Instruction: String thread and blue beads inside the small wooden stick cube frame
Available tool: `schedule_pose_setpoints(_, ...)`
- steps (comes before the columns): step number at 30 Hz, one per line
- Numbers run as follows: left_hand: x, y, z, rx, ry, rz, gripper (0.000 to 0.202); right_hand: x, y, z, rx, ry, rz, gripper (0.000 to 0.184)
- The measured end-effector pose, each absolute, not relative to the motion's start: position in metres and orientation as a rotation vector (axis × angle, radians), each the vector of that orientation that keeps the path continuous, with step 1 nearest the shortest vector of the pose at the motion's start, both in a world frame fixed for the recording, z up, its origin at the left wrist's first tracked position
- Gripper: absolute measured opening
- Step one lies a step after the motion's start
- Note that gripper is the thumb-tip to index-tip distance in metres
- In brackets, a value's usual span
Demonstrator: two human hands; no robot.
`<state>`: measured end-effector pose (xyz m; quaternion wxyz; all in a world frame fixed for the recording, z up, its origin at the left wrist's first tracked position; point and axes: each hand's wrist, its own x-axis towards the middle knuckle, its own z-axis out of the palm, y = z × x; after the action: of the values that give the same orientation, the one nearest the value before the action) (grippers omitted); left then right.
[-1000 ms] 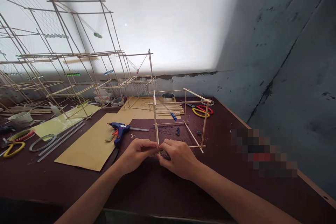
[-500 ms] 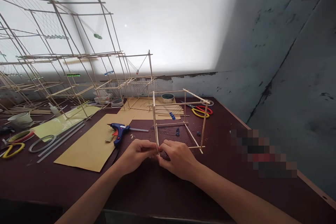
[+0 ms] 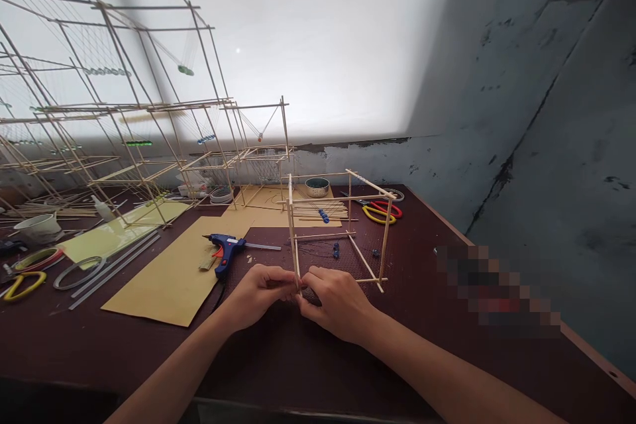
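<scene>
A small cube frame of thin wooden sticks (image 3: 342, 228) stands on the dark brown table (image 3: 308, 358) in front of me. My left hand (image 3: 258, 295) and my right hand (image 3: 334, 301) meet at the frame's near bottom corner, fingers pinched together around the foot of the near upright stick. What lies between the fingertips is too small to make out. Blue beads (image 3: 324, 215) hang on threads inside the frame, and two more blue beads (image 3: 336, 250) lie on the table under it.
A blue hot glue gun (image 3: 226, 248) lies on tan card (image 3: 173, 275) left of my hands. Larger stick frames (image 3: 124, 112) with strung beads stand at the back left. Red and yellow scissors (image 3: 380, 210), a stick bundle (image 3: 318, 207), tape rolls (image 3: 74, 271) and a white cup (image 3: 37, 226) lie around.
My hands stay pinched at the frame's near bottom corner. The view has drifted slightly; the frame's top has shifted a little to the left.
</scene>
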<state>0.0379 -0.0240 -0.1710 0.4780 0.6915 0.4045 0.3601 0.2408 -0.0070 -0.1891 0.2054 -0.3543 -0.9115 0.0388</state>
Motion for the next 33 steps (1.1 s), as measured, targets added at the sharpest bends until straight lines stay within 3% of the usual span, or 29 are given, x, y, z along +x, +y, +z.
schedule_pose_setpoints(33,0.0379,-0.0235,-0.1731,1.665,0.998,0.880,0.025,0.2397,-0.0065,-0.1940,-0.968,-2.521,0.107,0.017)
